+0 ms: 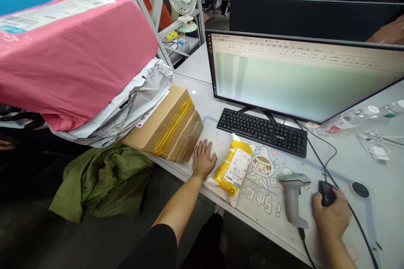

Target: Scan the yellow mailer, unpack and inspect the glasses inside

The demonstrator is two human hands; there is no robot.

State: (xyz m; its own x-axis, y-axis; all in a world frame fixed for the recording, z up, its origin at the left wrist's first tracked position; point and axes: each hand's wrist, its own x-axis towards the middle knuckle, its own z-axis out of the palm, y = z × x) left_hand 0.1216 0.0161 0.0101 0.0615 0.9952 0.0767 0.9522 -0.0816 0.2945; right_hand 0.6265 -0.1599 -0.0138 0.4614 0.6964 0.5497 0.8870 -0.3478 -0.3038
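My left hand (203,160) lies flat on the desk mat with its fingers spread, between the cardboard boxes (172,128) and a yellow parcel (233,170) that bears a white label. Under my right hand (333,214) is a black mouse (326,193), with the fingers wrapped over it. A grey barcode scanner (293,201) rests just left of the mouse. Behind the parcel is a black keyboard (261,131), and beyond that a monitor (299,75) shows a spreadsheet.
Pink (78,50) and white wrapped packages are piled at the left beside the boxes. Green cloth (104,180) hangs below them. Plastic bottles (353,118), a white cable and a round disc (360,189) are at the right. A person in orange stands behind the metal rack.
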